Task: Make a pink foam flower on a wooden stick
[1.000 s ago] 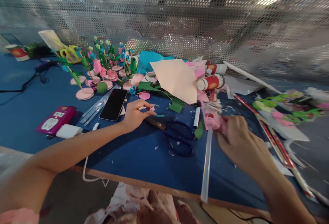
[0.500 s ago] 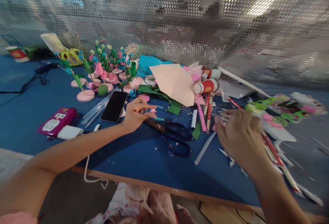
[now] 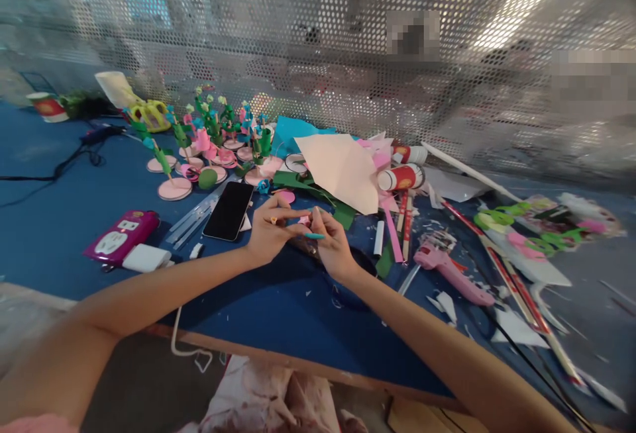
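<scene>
My left hand (image 3: 269, 233) pinches a small pink paper piece (image 3: 304, 220) between thumb and fingertips; its exact shape is too small to make out. Meeting it from the right, my right hand (image 3: 336, 245) has its fingertips closed on the same piece. Beneath the hands lie dark-handled scissors (image 3: 366, 262), partly covered by the right hand and forearm. On the table to the right rests a pink hot glue gun (image 3: 454, 273), a clear glue stick (image 3: 408, 280) at its back end. A black phone (image 3: 228, 210) lies left of the hands.
Paper flowers on round pink bases (image 3: 175, 188) crowd the back left. A cream paper sheet (image 3: 342, 169), red paper cups (image 3: 400, 177) and scraps lie at the back. A purple power socket (image 3: 122, 238) sits left. Behind stands a perforated metal screen (image 3: 278, 36).
My right hand has set the glue gun down on the right side of the table and come over to my left hand at the pink paper piece. The left hand keeps its pinch.
</scene>
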Demonstrator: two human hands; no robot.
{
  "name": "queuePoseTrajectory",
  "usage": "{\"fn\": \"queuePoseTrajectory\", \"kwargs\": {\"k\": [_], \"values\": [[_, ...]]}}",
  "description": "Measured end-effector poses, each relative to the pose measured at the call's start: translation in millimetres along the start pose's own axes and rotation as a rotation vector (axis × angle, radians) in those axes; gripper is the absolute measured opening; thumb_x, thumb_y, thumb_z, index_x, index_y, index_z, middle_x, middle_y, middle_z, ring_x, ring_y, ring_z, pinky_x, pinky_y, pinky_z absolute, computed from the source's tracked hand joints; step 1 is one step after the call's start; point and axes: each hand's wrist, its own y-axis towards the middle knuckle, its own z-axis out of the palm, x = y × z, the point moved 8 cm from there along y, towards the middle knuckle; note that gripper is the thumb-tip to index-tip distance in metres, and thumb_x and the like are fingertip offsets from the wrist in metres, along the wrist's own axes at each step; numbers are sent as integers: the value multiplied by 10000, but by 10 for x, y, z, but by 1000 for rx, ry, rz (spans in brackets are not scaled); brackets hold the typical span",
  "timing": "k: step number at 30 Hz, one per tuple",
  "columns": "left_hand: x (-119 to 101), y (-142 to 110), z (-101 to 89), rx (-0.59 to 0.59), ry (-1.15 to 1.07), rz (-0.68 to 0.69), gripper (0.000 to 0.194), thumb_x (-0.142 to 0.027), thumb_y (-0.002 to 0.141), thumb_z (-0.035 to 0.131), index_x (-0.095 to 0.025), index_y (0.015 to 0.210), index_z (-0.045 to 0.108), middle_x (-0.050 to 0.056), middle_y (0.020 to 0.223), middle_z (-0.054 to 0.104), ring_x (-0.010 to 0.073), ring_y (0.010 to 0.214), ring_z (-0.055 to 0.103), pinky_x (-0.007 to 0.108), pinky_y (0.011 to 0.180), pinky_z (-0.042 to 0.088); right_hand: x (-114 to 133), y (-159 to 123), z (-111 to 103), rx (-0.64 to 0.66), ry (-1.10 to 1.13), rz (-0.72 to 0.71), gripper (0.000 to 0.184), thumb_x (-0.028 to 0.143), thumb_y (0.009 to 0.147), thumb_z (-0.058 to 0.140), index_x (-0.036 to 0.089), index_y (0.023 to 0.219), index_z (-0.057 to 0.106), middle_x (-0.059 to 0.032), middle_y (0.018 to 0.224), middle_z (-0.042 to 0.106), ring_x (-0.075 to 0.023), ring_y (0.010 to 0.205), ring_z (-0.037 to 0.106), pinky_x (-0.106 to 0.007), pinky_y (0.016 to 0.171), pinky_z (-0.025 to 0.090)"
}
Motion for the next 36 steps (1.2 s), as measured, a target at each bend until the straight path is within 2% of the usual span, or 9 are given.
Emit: {"fn": "queuePoseTrajectory", "kwargs": {"k": [3, 9, 16, 21, 26, 28, 31, 34, 36], "values": [[-3, -18, -3, -13, 3, 44, 256, -431, 618, 767, -266, 814, 750, -40, 640, 425, 54, 517, 365, 206, 452, 309, -87, -11, 27, -8, 75, 66, 575, 741, 568, 617, 211, 549, 394, 81, 504, 317, -51, 412, 298, -200, 381, 305], [33, -52, 20, 30, 88, 65, 243, -401, 650, 754, -271, 856, 743, -27, 698, 451, 73, 597, 415, 219, 527, 363, -146, -45, -54, -115, 58, 46, 563, 728, 583, 613, 209, 547, 398, 77, 496, 334, -45, 394, 271, -194, 333, 236], [82, -81, 71, 65, 35, -10, 238, -375, 666, 754, -297, 890, 735, -29, 676, 455, 78, 591, 400, 225, 540, 350, -119, -114, -164, -219, -22, -72, 513, 695, 661, 576, 200, 568, 481, 58, 510, 390, -66, 426, 331, -211, 380, 308], [180, -67, 143, 134, -79, -211, 331, -383, 608, 799, -259, 909, 737, -43, 634, 416, 79, 580, 362, 227, 526, 303, -85, -100, -230, -242, -39, -121, 493, 653, 728, 548, 197, 555, 484, 42, 526, 444, -80, 468, 394, -223, 430, 348], [401, -113, 266, 247, -284, -585, 625, -355, 563, 827, -174, 1120, 608, -82, 648, 382, 35, 495, 315, 202, 455, 245, 133, -103, -451, -333, -110, -245, 480, 650, 759, 514, 210, 568, 507, 48, 471, 489, -77, 405, 403, -227, 405, 331], [465, -149, 295, 253, -359, -707, 664, -361, 565, 821, -166, 1135, 540, -84, 681, 405, 26, 467, 340, 193, 425, 244, 186, -117, -583, -392, -114, -265, 467, 637, 762, 525, 213, 569, 503, 51, 445, 490, -78, 381, 404, -228, 386, 315], [496, -191, 333, 238, -499, -809, 510, -360, 653, 770, -178, 1034, 483, -93, 641, 404, 28, 435, 350, 178, 413, 261, 230, -137, -748, -462, -136, -279, 442, 596, 766, 561, 208, 562, 503, 49, 440, 495, -81, 393, 421, -227, 398, 323], [495, -214, 346, 202, -593, -861, 346, -324, 739, 709, -197, 888, 424, -87, 647, 428, 26, 434, 356, 160, 415, 277, 249, -127, -806, -457, -157, -284, 450, 580, 786, 549, 204, 545, 490, 44, 445, 493, -80, 404, 423, -227, 415, 333], [508, -239, 332, 167, -595, -915, 294, -300, 783, 670, -199, 842, 400, -66, 712, 474, 35, 493, 426, 151, 431, 315, 243, -112, -814, -442, -161, -277, 461, 587, 784, 545, 203, 537, 480, 41, 443, 495, -82, 407, 432, -227, 415, 333]]}}
